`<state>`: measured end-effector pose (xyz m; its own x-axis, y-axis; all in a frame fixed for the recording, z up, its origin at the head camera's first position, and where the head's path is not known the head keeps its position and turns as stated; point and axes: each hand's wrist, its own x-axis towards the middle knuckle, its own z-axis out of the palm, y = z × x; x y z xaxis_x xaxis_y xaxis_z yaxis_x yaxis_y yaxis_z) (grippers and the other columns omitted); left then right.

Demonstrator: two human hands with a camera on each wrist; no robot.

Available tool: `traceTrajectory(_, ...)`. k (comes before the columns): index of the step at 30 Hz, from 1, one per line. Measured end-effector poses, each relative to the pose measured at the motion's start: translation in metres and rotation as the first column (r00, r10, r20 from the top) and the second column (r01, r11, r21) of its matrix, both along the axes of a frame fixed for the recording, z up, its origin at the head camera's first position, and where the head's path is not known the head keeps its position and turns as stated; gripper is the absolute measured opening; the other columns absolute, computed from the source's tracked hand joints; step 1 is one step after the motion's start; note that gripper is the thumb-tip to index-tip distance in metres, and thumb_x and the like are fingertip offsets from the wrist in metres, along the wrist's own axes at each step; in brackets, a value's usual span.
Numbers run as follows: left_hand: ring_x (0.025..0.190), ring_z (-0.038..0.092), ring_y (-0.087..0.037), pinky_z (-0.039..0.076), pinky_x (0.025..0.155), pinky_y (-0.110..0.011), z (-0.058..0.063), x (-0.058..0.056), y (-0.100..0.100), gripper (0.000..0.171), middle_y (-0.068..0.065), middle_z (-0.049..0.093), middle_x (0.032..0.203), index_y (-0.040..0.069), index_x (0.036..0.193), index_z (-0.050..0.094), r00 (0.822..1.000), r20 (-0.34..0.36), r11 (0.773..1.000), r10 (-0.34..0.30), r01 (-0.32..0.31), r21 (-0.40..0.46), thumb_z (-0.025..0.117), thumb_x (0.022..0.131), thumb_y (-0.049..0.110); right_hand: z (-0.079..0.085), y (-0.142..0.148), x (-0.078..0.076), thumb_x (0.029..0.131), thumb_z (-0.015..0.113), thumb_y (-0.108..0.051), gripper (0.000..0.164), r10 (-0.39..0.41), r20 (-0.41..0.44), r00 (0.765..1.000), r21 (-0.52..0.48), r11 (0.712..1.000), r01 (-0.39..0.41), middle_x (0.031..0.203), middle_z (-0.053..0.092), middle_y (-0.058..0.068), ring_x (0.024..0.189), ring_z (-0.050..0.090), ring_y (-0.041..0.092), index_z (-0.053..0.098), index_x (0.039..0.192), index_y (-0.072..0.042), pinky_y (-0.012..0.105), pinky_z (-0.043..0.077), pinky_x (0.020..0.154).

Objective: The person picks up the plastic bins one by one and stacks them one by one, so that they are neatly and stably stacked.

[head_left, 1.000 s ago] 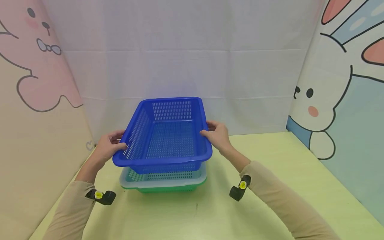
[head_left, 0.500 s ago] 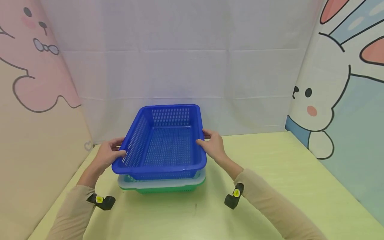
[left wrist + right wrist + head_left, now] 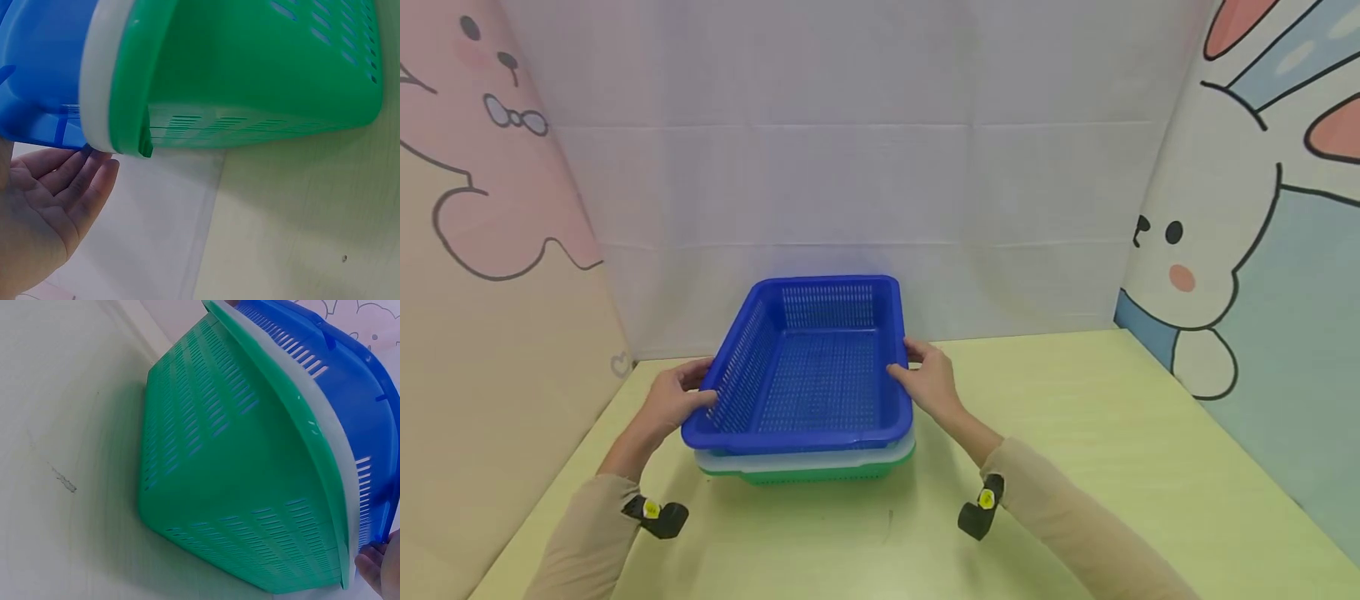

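A blue plastic basket (image 3: 820,379) with slotted walls sits partly down inside a white basket (image 3: 805,460), which is nested in a green basket (image 3: 816,477) standing on the table. My left hand (image 3: 673,400) grips the blue rim on the left side, thumb over the top and fingers beneath. On the opposite side my right hand (image 3: 931,382) holds the rim the same way. In the left wrist view the fingertips of the left hand (image 3: 62,194) lie right at the white rim. The right wrist view catches only part of the right hand (image 3: 378,565), under the blue rim.
The light yellow-green table (image 3: 1060,433) stretches out to the right and in front of the stack. Behind the baskets hangs a white cloth backdrop (image 3: 850,183). Panels with cartoon animals flank both sides, including a rabbit (image 3: 1202,250) on the right.
Both hands have lowered the blue basket into the white and green ones, so its rim now sits just above the white rim. The green basket has stayed in place.
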<state>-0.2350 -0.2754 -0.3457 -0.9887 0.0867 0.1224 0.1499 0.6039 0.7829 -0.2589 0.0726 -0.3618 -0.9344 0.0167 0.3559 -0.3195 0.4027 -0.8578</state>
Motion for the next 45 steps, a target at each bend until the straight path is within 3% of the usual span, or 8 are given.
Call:
traceTrajectory(18, 0.115, 0.042, -0.045, 0.041, 0.09, -0.054, -0.013, 0.005, 0.003, 0.06, -0.032, 0.043, 0.127, -0.01, 0.135, 0.032, 0.999, 0.036, 1.0, 0.002, -0.003, 0.027, 0.054, 0.082, 0.005, -0.012, 0.003, 0.003, 0.074, 0.068, -0.005, 0.049, -0.009, 0.003, 1.0, 0.049, 0.999, 0.008, 0.104, 0.061, 0.021, 0.092, 0.06, 0.03, 0.054, 0.119, 0.011, 0.032, 0.054, 0.072)
traceTrajectory(33, 0.115, 0.042, -0.046, 0.047, 0.083, -0.051, -0.028, 0.009, 0.002, 0.062, -0.033, 0.041, 0.128, -0.006, 0.136, 0.032, 0.998, 0.054, 0.995, 0.019, -0.025, 0.101, 0.055, 0.08, 0.004, -0.023, 0.002, 0.004, 0.074, 0.068, -0.003, 0.047, -0.024, 0.008, 1.0, -0.017, 1.0, 0.024, 0.105, 0.053, 0.021, 0.094, 0.056, 0.03, 0.055, 0.117, 0.011, 0.033, 0.053, 0.076)
traceTrajectory(45, 0.116, 0.042, -0.046, 0.047, 0.083, -0.049, -0.031, 0.006, 0.003, 0.062, -0.033, 0.04, 0.129, -0.004, 0.138, 0.031, 0.997, 0.076, 0.994, 0.024, -0.032, 0.105, 0.056, 0.082, 0.008, -0.028, 0.002, 0.004, 0.079, 0.063, -0.006, 0.057, 0.054, 0.13, 0.99, -0.154, 0.987, -0.034, 0.128, 0.05, 0.019, 0.111, 0.051, 0.033, 0.044, 0.131, 0.003, 0.04, 0.048, 0.087)
